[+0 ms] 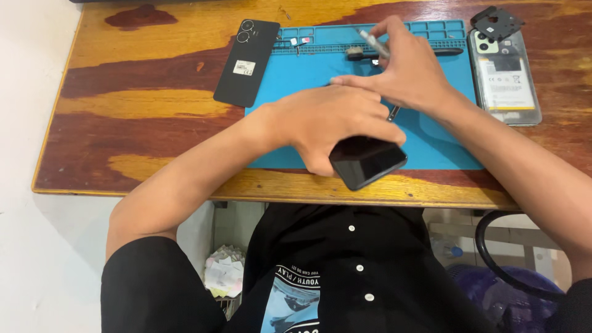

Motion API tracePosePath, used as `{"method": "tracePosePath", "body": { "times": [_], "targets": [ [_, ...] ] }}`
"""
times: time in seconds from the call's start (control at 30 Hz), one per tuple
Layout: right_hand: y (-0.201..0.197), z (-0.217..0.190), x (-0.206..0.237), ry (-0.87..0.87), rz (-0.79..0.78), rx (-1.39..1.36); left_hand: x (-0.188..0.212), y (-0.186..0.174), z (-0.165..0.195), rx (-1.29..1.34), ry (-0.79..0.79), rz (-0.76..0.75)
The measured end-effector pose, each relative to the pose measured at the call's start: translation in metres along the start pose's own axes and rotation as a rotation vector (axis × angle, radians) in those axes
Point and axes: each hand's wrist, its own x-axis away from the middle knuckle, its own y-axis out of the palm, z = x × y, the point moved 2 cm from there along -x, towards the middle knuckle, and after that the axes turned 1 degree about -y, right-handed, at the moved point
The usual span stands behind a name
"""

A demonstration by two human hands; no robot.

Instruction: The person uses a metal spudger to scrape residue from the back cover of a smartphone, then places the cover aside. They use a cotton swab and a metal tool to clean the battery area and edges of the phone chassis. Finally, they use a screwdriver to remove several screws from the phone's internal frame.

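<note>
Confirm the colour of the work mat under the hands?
The work mat is bright blue, with small moulded compartments along its far edge. The head view shows it clearly.

There is just one view. The camera sits on the person's head and looks down, close over the blue mat (308,74) on the wooden table (142,111). The mat fills the top middle. Below the mat, the picture shows the person's black shirt (370,271).

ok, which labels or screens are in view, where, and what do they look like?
Phone: left hand holds it at the mat's near edge; dark, blank screen.
Back cover: black, left of the blue mat; small white rectangular label.
Opened phone: far right; large white battery label.
</note>
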Motion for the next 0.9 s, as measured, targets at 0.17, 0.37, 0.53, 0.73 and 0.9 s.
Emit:
{"method": "tracePosePath", "body": {
  "times": [0.17, 0.37, 0.53, 0.73, 0.9],
  "targets": [
    [-0.006, 0.005, 0.001, 0.258, 0.023, -0.201, 0.026, -0.024, -0.026, 0.366, -0.109, 0.165],
    [-0.004, 0.005, 0.004, 0.028, 0.053, 0.069, 0.064, -0.031, -0.056, 0.868, -0.238, 0.564],
    [0.006, 0.008, 0.007, -0.045, -0.035, 0.114, 0.082, -0.026, -0.080, 1.043, -0.260, 0.652],
    [0.010, 0.009, 0.013, -0.143, -0.084, 0.138, 0.089, -0.024, -0.097, 1.235, -0.292, 0.757],
    [0.016, 0.012, 0.015, -0.158, -0.135, 0.144, 0.090, -0.025, -0.098, 1.293, -0.302, 0.787]
  ]
}}
